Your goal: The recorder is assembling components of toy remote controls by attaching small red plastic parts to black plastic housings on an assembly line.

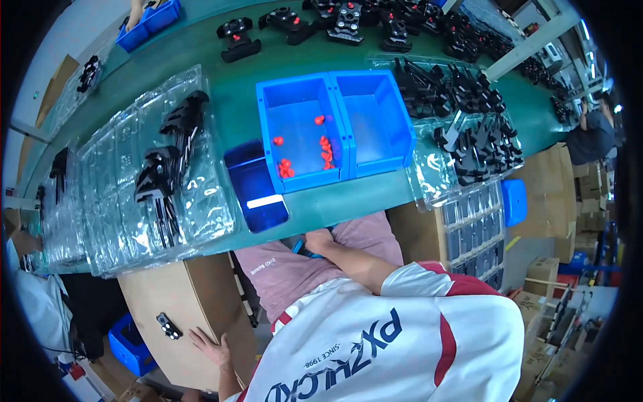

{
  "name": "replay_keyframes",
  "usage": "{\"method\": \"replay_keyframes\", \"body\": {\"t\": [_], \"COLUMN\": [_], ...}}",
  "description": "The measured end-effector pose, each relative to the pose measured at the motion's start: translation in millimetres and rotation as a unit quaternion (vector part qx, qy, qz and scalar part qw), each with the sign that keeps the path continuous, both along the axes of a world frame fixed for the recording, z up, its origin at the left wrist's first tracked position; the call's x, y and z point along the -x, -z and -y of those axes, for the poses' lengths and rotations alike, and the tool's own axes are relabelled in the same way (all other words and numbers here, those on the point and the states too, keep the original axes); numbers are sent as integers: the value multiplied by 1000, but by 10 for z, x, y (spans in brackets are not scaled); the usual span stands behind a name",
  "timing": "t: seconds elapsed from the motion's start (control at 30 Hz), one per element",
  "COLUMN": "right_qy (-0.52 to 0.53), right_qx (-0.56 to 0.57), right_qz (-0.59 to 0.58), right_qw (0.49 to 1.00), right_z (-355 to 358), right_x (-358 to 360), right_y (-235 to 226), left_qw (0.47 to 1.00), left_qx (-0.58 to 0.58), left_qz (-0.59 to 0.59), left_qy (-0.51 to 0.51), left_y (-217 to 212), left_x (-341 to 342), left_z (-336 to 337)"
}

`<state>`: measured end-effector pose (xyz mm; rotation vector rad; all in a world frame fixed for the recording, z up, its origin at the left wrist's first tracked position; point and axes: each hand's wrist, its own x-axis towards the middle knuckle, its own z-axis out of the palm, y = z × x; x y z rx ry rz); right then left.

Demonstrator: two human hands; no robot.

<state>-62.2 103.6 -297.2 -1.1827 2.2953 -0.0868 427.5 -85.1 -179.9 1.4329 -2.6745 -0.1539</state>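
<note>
My left hand (pixel 211 347) lies with fingers spread against a cardboard box (pixel 224 301) at the lower left. On the box, just left of that hand, is a small black device (pixel 169 326) with round light spots. My right hand (pixel 319 241) is curled low over my lap, between my thighs and close to the bench edge. Narrow blue pieces (pixel 298 246) show beside its fingers; their kind cannot be made out. In front of me on the green bench (pixel 231 100) stand two joined blue bins (pixel 303 182); the left one contains several small red parts (pixel 326 151).
Clear plastic trays (pixel 114 174) with black clamp-like parts (pixel 161 171) lie left. More black parts (pixel 479 144) fill trays at the right. Black assemblies with red knobs (pixel 348 23) line the back. A dark blue tray (pixel 258 194) adjoins the bins. Another person (pixel 593 130) is far right.
</note>
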Motion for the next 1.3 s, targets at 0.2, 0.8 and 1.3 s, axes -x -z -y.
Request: {"method": "replay_keyframes", "body": {"t": [0.2,0.8,1.3], "right_qy": [207,120,-58], "right_qx": [137,252,271], "right_qz": [-36,44,191], "right_qw": [968,959,942], "right_z": [55,-43,2450], "right_x": [-60,57,-862], "right_y": [410,-558,-1456], "left_qw": [998,995,803], "left_qx": [-53,28,66], "left_qz": [22,6,-70], "left_qy": [-41,-99,-588], "left_y": [15,71,-400], "left_x": [168,670,-567], "left_z": [174,109,-595]}}
